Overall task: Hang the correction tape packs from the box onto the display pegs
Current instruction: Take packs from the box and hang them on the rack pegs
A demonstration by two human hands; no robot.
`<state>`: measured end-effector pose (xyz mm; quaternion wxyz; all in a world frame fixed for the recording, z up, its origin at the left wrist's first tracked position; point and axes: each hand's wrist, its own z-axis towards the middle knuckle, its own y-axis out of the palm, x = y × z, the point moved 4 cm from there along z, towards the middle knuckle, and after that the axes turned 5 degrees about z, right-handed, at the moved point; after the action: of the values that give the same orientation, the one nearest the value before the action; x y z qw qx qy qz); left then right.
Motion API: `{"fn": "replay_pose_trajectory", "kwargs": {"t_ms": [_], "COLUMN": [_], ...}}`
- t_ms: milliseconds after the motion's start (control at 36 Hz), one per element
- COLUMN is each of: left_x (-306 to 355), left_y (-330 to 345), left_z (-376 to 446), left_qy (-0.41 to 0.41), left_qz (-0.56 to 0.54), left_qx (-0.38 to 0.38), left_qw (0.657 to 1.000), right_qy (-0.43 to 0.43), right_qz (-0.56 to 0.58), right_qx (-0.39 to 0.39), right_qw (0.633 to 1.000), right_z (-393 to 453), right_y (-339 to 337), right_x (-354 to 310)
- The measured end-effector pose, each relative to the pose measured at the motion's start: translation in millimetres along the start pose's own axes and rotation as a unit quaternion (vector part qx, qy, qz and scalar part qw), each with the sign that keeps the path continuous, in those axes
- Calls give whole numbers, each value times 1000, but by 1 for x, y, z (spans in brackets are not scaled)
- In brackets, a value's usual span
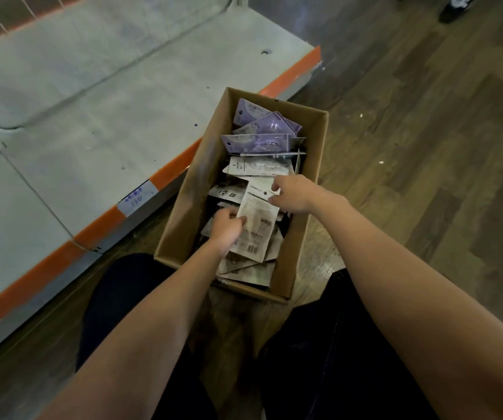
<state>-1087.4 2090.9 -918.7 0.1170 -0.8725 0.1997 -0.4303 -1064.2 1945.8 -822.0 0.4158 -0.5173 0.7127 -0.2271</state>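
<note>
An open cardboard box stands on the wooden floor between my knees. It is filled with several correction tape packs: purple ones at the far end, white-backed ones nearer me. Both my hands are inside the box. My left hand grips the left edge of a white pack that lies back-side up on top of the pile. My right hand pinches the top right corner of the same pack. No display pegs are in view.
A low grey shelf base with an orange front strip runs along the left of the box; a price label sits on the strip. Wire grid shows at the top left. Someone's shoe is on the floor, far right.
</note>
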Motion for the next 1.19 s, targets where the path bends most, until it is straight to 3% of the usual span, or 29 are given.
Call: {"fn": "replay_pose_trajectory", "kwargs": {"t_ms": [139,333,444,583,778,944,1194], "left_x": [2,9,16,24,18,14,29], "left_y": [-16,-21,-23,-27,-29,-30,5], "left_z": [-9,-17,-21,-22,-15,0,17], "left_qy": [-8,0,3,40,40,-13,-60], "left_qz": [-188,-284,-335,-325,-260,-193,-106], "left_qx": [-12,-13,-15,-17,-46,-46,-38], "left_qw": [982,959,942,945,964,980,992], "right_qy": [21,24,15,-13,-6,37,46], "right_qz": [37,60,129,215,230,357,297], "right_qx": [17,-18,-14,24,107,195,183], "right_qw": [999,998,991,976,967,913,936], "right_z": [-1,2,1,5,12,11,10], "right_y": [-2,8,8,4,-11,-38,-47], "right_x": [0,-9,-16,-25,-17,4,20]}}
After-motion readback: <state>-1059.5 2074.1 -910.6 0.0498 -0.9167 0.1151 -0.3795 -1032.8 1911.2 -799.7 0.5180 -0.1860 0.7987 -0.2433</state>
